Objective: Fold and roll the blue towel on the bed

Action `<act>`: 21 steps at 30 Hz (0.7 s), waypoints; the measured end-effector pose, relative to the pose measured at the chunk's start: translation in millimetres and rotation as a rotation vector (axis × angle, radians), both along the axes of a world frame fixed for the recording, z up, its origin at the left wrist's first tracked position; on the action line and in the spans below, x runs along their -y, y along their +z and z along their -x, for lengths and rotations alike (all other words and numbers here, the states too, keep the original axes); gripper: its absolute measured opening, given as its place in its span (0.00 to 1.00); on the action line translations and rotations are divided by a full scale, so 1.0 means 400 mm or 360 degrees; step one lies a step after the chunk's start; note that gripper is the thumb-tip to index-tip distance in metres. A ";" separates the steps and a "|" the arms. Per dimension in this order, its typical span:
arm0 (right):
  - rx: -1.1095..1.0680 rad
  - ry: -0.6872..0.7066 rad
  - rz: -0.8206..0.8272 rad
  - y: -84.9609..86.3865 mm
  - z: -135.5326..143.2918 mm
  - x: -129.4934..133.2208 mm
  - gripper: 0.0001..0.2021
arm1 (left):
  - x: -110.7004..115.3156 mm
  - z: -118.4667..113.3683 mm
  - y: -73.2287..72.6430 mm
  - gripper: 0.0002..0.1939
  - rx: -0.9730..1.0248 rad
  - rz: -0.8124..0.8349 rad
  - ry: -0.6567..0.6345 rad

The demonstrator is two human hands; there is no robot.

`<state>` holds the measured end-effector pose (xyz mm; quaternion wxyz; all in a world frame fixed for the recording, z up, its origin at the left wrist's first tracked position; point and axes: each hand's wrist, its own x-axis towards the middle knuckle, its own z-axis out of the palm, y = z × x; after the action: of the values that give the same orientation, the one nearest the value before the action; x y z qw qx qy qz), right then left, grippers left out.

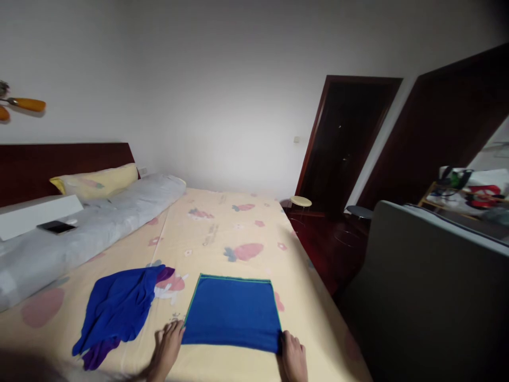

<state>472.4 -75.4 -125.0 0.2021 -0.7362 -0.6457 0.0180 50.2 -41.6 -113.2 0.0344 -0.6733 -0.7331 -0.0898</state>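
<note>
Blue cloth (233, 310) lies flat, squared on the bed (222, 225), my right fingers (291, 339) gripping its near corner, my left fingers (173, 326) at the opposite edge, hold unclear; crumpled cloth (121, 302) alongside not yet straightened.

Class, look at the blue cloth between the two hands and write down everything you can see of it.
The blue cloth looks like soft, thin fabric, spread flat in a four-sided shape. Green edging runs along its far edge and both sides; none shows along the near edge. Doubled green lines at the far edge suggest folded layers. It lies on the patterned bedsheet. The left hand touches its near left corner, the right hand its near right corner.
</note>
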 end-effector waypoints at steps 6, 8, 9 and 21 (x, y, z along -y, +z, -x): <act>0.0137 0.0011 -0.0216 -0.003 0.013 0.011 0.11 | -0.004 -0.043 0.014 0.22 -0.0133 -0.0091 0.0168; 0.0125 0.0073 -0.0165 0.004 0.023 0.013 0.11 | -0.005 -0.064 0.026 0.22 -0.0054 -0.0017 0.0082; 0.0102 0.0075 -0.0116 0.006 0.026 0.014 0.11 | -0.003 -0.075 0.030 0.21 -0.0008 0.0025 0.0073; 0.0153 -0.0091 -0.0067 0.063 0.110 0.002 0.12 | 0.042 -0.207 0.023 0.20 -0.0087 0.0028 0.0067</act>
<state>428.4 -76.2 -99.8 0.1867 -0.7500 -0.6335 -0.0367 132.8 -58.6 -103.9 0.0504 -0.6603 -0.7466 -0.0641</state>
